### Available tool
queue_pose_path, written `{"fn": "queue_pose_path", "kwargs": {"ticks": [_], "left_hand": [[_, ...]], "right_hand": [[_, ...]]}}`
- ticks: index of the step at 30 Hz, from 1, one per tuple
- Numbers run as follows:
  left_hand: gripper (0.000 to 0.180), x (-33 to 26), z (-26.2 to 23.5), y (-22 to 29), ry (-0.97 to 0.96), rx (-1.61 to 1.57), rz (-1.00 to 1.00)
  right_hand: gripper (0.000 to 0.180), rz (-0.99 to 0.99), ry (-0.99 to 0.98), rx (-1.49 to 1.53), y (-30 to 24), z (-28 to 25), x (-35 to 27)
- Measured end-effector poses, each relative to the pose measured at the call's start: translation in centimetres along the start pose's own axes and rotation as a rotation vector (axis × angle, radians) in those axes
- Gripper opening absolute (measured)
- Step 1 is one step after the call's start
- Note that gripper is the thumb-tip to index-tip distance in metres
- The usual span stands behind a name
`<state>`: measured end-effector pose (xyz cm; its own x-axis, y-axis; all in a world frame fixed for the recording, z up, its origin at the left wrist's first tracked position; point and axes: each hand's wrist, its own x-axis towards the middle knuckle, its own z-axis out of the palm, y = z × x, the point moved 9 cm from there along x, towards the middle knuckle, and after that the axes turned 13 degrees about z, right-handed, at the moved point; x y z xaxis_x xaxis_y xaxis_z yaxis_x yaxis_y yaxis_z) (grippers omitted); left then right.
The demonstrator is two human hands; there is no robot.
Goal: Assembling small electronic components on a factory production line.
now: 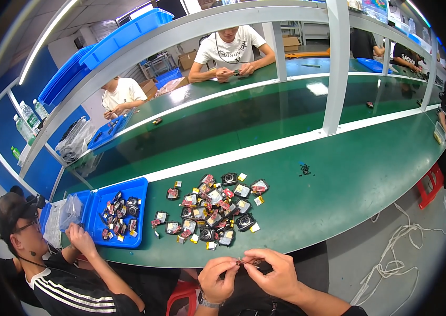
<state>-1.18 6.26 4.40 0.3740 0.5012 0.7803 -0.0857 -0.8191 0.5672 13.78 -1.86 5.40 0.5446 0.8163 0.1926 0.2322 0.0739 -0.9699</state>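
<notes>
Just past the near edge of the green table, my left hand (217,279) and my right hand (274,273) meet at the fingertips. Both are closed in a pinch on a small dark electronic assembly (242,262) with a reddish part, mostly covered by the fingers. Beyond them on the table lies a loose pile of small black electronic housings (212,208). Many have red circuit boards, silvery faces and yellow-tabbed pieces attached. A wide black housing with a round centre (244,222) sits at the pile's near right side.
A blue tray (143,210) with similar parts stands left of the pile, beside a seated co-worker (28,237). Tiny black pieces (305,169) lie on the green table (360,158) farther right. A white frame post (334,68) rises behind. White cables (391,253) lie on the floor.
</notes>
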Motion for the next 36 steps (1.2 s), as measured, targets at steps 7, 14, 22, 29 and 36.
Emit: {"fn": "queue_pose_path", "kwargs": {"ticks": [7, 14, 22, 29, 36], "left_hand": [[0.017, 1.0, 0.4, 1.3, -0.125, 0.145, 0.178], [0.016, 1.2, 0.6, 1.0, -0.193, 0.062, -0.036], [0.019, 0.5, 1.7, 0.7, -0.166, -0.002, -0.052], [0.019, 4.9, 2.2, -1.1, -0.298, 0.148, 0.045], [0.023, 12.2, 7.3, -4.0, -0.580, 0.403, 0.224]], "right_hand": [[0.030, 0.003, -0.006, 0.021, -0.1, 0.1, 0.0], [0.032, -0.357, 0.076, -0.310, -2.4, 0.2, -0.5], [0.023, -0.224, 0.008, -0.243, -1.1, -0.8, 0.2], [0.019, -0.033, 0.151, -0.212, 1.2, -6.9, 3.4], [0.018, 0.024, 0.177, -0.119, 3.2, -8.1, 4.6]]}}
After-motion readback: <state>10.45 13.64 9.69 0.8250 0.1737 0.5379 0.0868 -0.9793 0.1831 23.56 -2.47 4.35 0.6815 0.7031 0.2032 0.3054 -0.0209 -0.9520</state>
